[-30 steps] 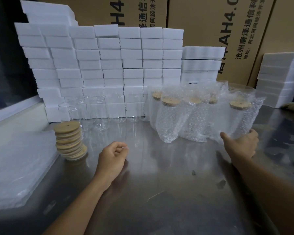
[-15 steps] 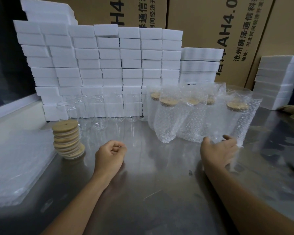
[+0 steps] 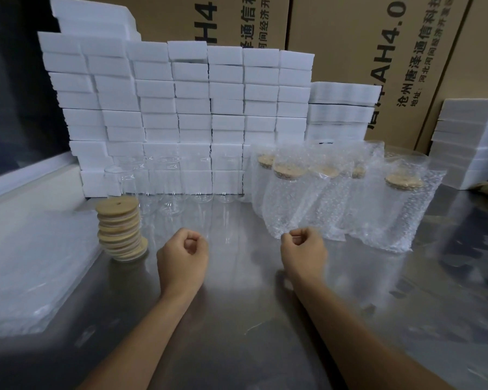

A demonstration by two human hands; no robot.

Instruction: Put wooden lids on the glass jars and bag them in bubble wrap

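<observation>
Near the front middle of the steel counter (image 3: pixel 237 319), both hands are curled into loose fists that hold nothing. The left hand (image 3: pixel 182 260) hangs just right of a leaning stack of wooden lids (image 3: pixel 120 228), close to it but not touching. The right hand (image 3: pixel 303 254) is level with it, its knuckles just in front of the foot of the nearest bagged jar (image 3: pixel 288 204); whether skin meets the plastic there, I cannot tell.

That jar belongs to a cluster of bubble-wrapped jars (image 3: pixel 341 198) standing upright toward the back right of the counter, each with a wooden lid showing through the wrap (the rightmost one (image 3: pixel 403 209) stands slightly apart and closest to the front).

Behind the lid stack, along the back of the counter, a row of bare glass jars (image 3: pixel 164 184) stands open-topped, hard to count against the white behind them. At the left edge lies a flat pile of bubble wrap bags (image 3: pixel 31 266).

A wall of white foam blocks (image 3: pixel 181 108) rises at the back, a smaller stack (image 3: pixel 468 142) sits at the back right corner, and printed cardboard boxes (image 3: pixel 364 52) stand behind everything.
</observation>
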